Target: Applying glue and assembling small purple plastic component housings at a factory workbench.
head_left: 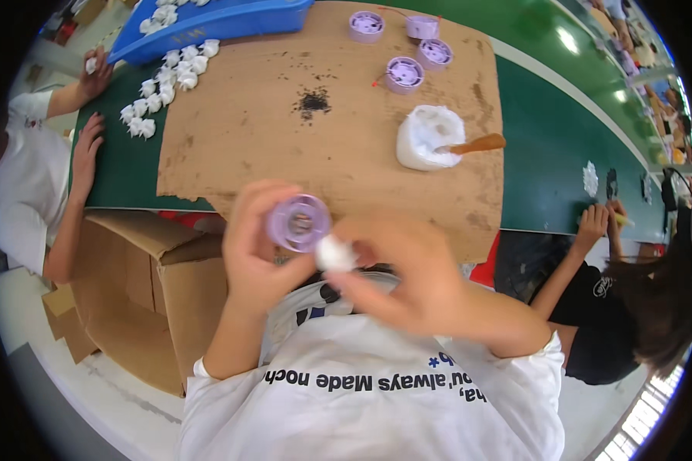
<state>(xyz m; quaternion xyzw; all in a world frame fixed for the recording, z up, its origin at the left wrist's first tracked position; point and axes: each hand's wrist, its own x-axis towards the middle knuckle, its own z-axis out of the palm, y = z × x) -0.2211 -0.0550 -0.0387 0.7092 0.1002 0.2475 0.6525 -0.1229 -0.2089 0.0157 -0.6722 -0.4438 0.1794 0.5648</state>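
Just in front of the near edge of the brown cardboard sheet [323,146], both hands work close to the chest. The left hand [257,246] grasps a round lilac spool-like disc [298,223], fingers curled round its rim and its open face turned upward. The right hand [407,280] pinches a small white lump [335,253] right against the lower edge of that disc — the two look to be touching, though motion blur hides the exact contact.

Farther out on the cardboard sheet sits a white mound of paste [427,137] with a wooden stick [477,144] lying in it; beyond that, near the sheet's far edge, four more lilac discs [404,74] wait. A scatter of dark crumbs [313,101] marks the middle of the sheet.

The risks, as I judge them: the lump is soft and held only at the fingertips, so a squeeze could deform it or it could slip and drop into the open cardboard box [142,292] to the left, below the sheet's near edge. The disc is held by its rim alone — pressing the lump in off-centre could tip it out of the grip. Sticky fingers might also pull the lump back out.
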